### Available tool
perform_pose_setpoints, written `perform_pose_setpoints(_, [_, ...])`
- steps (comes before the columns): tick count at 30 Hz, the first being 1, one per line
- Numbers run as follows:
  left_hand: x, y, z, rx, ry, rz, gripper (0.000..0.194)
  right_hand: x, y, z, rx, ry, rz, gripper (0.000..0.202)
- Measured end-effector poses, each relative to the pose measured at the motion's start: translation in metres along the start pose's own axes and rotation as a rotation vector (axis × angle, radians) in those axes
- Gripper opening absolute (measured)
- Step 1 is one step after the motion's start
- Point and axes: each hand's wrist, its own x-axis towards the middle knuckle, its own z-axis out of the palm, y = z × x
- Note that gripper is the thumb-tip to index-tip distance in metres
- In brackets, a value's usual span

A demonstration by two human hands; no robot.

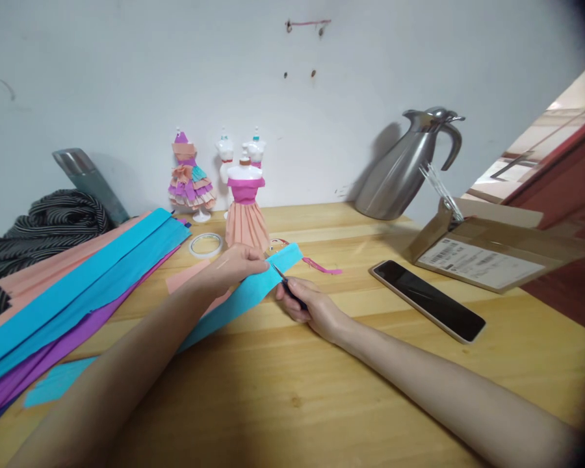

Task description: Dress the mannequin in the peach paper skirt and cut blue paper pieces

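My left hand (244,263) pinches a long strip of turquoise crepe paper (234,312), whose other end trails under my left forearm. In my right hand (314,309) is a pair of scissors (292,292) with dark handles, its blades at the strip beside my left fingertips. How far the blades are apart cannot be made out. Just behind my hands stands a small white dress form (246,218) in a magenta top and pleated peach skirt. A piece of peach crepe paper (188,273) lies partly under my left wrist.
Long folded crepe paper sheets (85,292) and a striped cloth (53,221) lie at left. A tape roll (205,245) and a ruffled-dress form (188,175) stand behind. To the right are a phone (429,299), an open cardboard box (487,250) and a steel jug (400,169).
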Motion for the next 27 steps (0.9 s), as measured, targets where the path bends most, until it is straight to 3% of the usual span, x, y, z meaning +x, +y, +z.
perform_pose_setpoints(9, [0.0019,-0.0025,0.0004,0.030,-0.092,-0.045,0.024,0.0005,0.0024,-0.0012,-0.038,0.019,-0.018,0.038])
perform_pose_setpoints(15, [0.0011,-0.0009,0.0019,0.049,-0.063,-0.042,0.026,0.0005,0.0028,-0.0014,-0.019,-0.001,-0.036,0.037])
perform_pose_setpoints(21, [0.0001,0.0005,0.0030,0.041,0.055,0.012,0.027,0.0001,0.0023,-0.0024,0.008,-0.012,-0.033,0.035])
perform_pose_setpoints(27, [0.0018,-0.0027,0.0028,0.098,-0.004,-0.017,0.026,-0.0002,0.0018,-0.0008,-0.001,0.006,-0.024,0.037])
